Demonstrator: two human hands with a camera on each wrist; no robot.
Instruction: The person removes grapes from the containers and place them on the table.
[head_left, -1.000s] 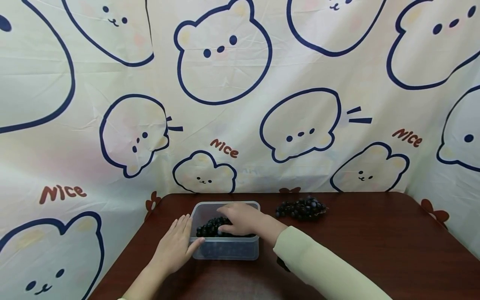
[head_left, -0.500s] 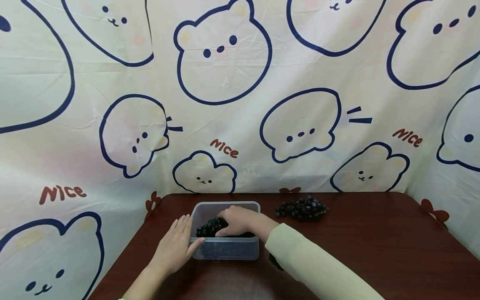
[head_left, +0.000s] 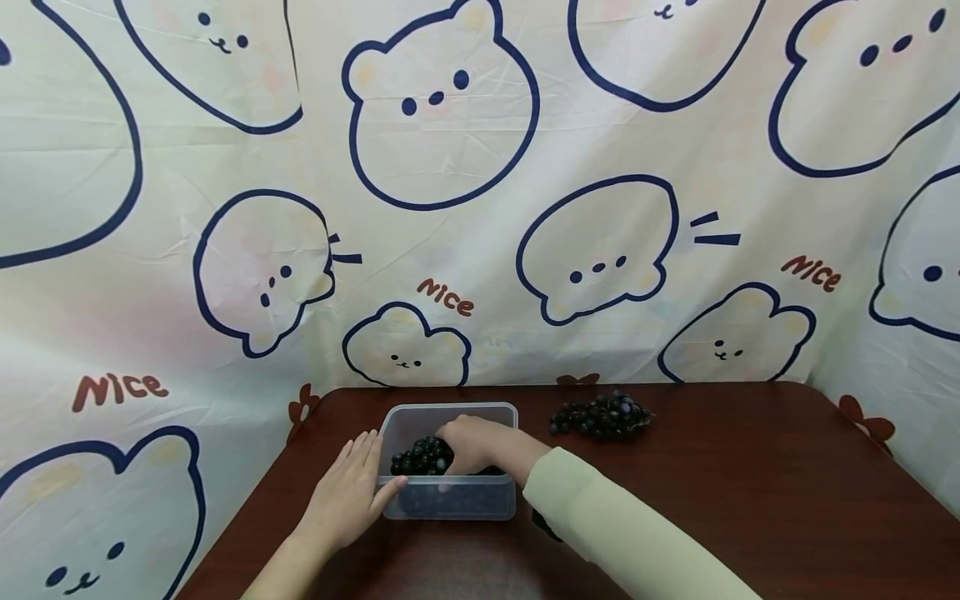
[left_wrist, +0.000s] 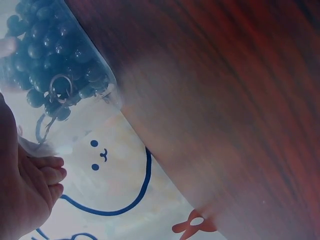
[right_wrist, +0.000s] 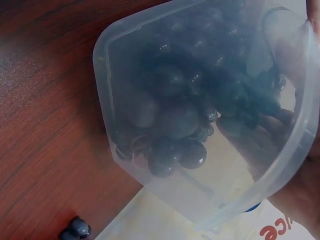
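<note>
A clear plastic box (head_left: 450, 501) stands near the far edge of the table, with a bunch of dark grapes (head_left: 420, 457) in it. My left hand (head_left: 347, 492) rests against the box's left side, fingers straight and thumb at the front rim. Over the right part of the box, my right hand (head_left: 478, 443) reaches in with thumb and fingers around the grapes. Through the cloudy wall in the right wrist view, fingers (right_wrist: 260, 137) show beside the bunch (right_wrist: 175, 120). The left wrist view shows grapes (left_wrist: 50, 55) and a curled stem behind the plastic.
Another bunch of dark grapes (head_left: 603, 417) lies on the table to the right of the box. The dark red-brown wooden table (head_left: 712, 492) extends widely to the right. A cream curtain (head_left: 495, 250) with bear drawings hangs close behind the table's far edge.
My right hand has sunk lower into the box and closed in around the grapes, its sleeve shifting left. The left hand keeps its place on the box.
</note>
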